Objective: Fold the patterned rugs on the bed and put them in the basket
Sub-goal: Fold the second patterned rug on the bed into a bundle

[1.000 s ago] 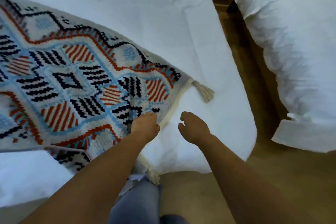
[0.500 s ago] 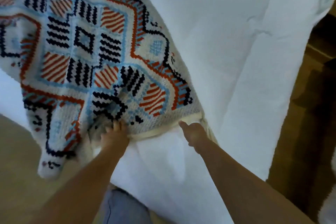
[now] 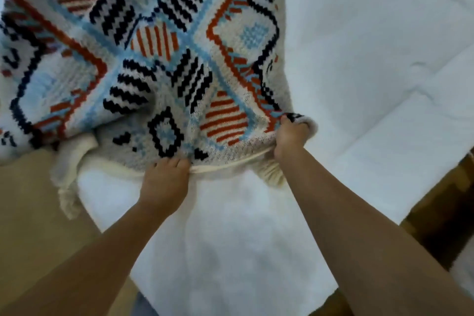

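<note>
A patterned rug (image 3: 159, 54) in white, light blue, orange and black lies spread over the white bed (image 3: 372, 64), filling the upper left. Its near cream hem runs across the bed corner, with tassels hanging at both ends. My left hand (image 3: 164, 179) grips that hem near its middle. My right hand (image 3: 289, 136) is closed on the rug's right corner, just above a cream tassel (image 3: 274, 174). The basket is out of view.
The bed's near corner (image 3: 230, 251) points toward me, covered in white bedding. Tan floor (image 3: 33, 200) shows at the left, brown floor (image 3: 446, 213) at the right. A bit of blue trouser leg (image 3: 143, 308) shows at the bottom.
My right hand went from open beside the rug to gripping its right corner. My left hand took hold of the hem. The view swung left and closer over the rug.
</note>
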`<state>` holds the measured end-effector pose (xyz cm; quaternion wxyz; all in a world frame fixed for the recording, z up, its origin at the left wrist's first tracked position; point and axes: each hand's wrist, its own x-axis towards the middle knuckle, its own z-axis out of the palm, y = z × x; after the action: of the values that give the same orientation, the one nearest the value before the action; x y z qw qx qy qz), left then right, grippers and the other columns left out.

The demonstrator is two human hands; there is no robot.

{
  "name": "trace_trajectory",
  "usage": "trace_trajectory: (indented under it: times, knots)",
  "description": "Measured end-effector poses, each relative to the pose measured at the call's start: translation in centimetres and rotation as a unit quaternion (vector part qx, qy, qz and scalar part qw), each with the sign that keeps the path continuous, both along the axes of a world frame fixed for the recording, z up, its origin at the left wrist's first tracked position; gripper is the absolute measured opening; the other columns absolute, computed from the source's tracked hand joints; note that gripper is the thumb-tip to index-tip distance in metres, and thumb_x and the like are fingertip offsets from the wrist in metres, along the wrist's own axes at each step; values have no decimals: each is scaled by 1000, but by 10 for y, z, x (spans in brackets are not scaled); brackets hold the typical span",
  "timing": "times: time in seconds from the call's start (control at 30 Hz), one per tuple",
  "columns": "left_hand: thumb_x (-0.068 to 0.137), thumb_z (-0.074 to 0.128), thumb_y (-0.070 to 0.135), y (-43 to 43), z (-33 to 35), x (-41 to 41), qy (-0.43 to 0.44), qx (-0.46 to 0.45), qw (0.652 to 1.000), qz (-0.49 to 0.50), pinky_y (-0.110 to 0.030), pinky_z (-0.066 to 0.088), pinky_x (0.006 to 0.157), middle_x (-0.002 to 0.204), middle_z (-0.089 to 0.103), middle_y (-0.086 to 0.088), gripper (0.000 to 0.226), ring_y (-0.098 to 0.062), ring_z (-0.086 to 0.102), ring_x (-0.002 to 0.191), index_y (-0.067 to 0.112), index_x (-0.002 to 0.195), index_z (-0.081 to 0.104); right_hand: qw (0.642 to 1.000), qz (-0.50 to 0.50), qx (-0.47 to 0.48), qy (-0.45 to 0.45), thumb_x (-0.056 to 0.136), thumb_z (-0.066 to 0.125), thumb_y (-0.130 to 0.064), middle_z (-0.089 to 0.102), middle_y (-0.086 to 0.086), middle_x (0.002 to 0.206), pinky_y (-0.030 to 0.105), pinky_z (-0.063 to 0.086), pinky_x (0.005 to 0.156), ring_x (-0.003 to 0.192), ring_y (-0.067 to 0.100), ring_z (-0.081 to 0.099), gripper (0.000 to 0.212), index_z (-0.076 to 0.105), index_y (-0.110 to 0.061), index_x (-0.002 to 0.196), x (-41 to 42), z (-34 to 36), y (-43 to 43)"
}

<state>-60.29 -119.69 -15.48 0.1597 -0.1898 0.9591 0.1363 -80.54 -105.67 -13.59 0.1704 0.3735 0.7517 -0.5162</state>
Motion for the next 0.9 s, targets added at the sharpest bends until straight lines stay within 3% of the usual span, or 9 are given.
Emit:
trace_trajectory:
  times: [0.1, 0.33, 0.47, 0.6, 0.7, 0.8, 0.83, 0.9]
  knots:
    - [93, 37, 12, 61, 11, -21, -20, 67, 996, -47, -29, 35, 72, 116, 58, -2, 31, -20, 53, 100, 18, 122, 48, 996, -14, 52, 69, 93, 52, -19, 61, 8, 116, 32, 50, 82, 101, 24, 61, 37, 49, -5, 126, -36, 16, 45]
    - [87, 39, 4, 216, 43, -116, -13, 148, 976, -160, -33, 42, 74, 130, 50, -8, 44, -26, 50, 112, 14, 131, 39, 967, -32, 106, 230, 93, 49, -16, 57, -4, 108, 27, 48, 87, 99, 12, 56, 36, 46, -11, 128, -127, 58, 196]
    - [84, 42, -2, 293, 42, -168, 6, 195, 962, -190, -39, 49, 78, 129, 49, -12, 48, -29, 49, 114, 10, 130, 40, 942, -55, 162, 290, 93, 46, -15, 56, -11, 102, 18, 47, 82, 95, 6, 55, 30, 50, -16, 122, -175, 61, 267]
    - [86, 43, -4, 320, -8, -197, 5, 189, 966, -176, -38, 52, 80, 121, 54, -11, 43, -26, 52, 108, 11, 127, 43, 959, -78, 138, 235, 96, 46, -20, 52, -5, 104, 19, 45, 78, 105, 15, 51, 40, 37, -14, 134, -204, 18, 301]
    - [94, 44, 11, 320, -43, -200, 40, 230, 962, -138, -27, 45, 86, 120, 56, -4, 32, -18, 51, 108, 15, 125, 47, 976, -54, 190, 87, 89, 53, -41, 42, 12, 135, 38, 39, 95, 122, 30, 44, 62, 28, -11, 137, -206, -30, 295]
    - [76, 72, 21, 320, -54, -200, 112, 242, 951, -155, -18, 49, 73, 96, 67, 1, 31, -13, 61, 87, 15, 106, 65, 940, 40, 325, 94, 88, 53, -47, 38, 18, 137, 44, 35, 100, 126, 36, 37, 69, 28, -6, 138, -195, -65, 283]
    - [76, 72, 23, 320, -57, -200, 117, 241, 951, -155, -16, 47, 75, 96, 67, 2, 33, -13, 60, 89, 16, 107, 65, 928, 61, 351, 108, 89, 51, -46, 38, 19, 137, 44, 35, 100, 126, 36, 36, 69, 26, -7, 140, -193, -73, 281]
    - [90, 53, 23, 323, -65, -200, 93, 280, 945, -143, -21, 35, 91, 114, 58, -1, 35, -15, 49, 107, 17, 124, 52, 916, 65, 377, 123, 91, 48, -46, 37, 19, 137, 45, 34, 99, 125, 36, 36, 69, 24, -7, 141, -192, -82, 279]
